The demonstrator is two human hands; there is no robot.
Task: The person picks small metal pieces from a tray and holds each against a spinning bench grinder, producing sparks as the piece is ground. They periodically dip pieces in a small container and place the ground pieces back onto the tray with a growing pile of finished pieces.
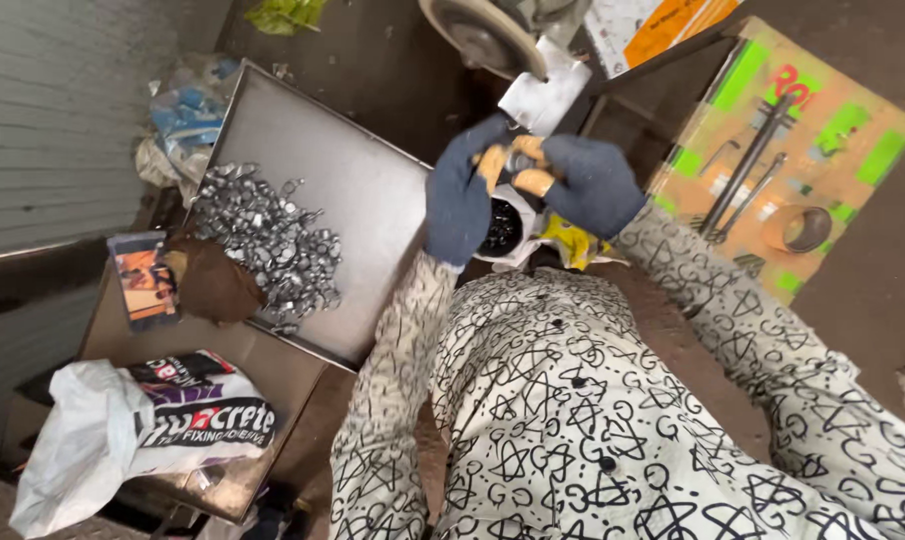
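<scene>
Small shiny metal part (pixel 520 160) between knit-gloved left hand (pixel 465 195), right hand (pixel 588 185).

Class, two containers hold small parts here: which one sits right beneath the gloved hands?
The small white tub of dark pieces, not the big steel tray holding shiny parts to the left.

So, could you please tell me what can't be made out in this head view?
- Small metal part: mostly hidden by the gloved left hand and right hand pinching it.
- Grinding wheel: cut off by the top edge.
- White container: dark contents too small to identify.
- Metal pieces on the tray: too small to tell their shape.
</scene>
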